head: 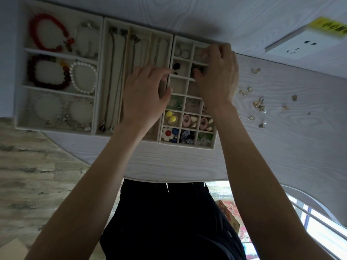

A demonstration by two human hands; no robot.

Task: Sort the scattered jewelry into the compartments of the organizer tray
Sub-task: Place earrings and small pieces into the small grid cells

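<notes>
Right hand fingers curled down into small cell of tray, apparently pinching dark earring; grip partly hidden. Left hand fingers loosely spread, tips near neighbouring cell with dark piece. Loose gold earrings scattered on tabletop, right of tray. Likely light, tiny, slippery, posts bendable: pinch by body, fingertips only.
</notes>
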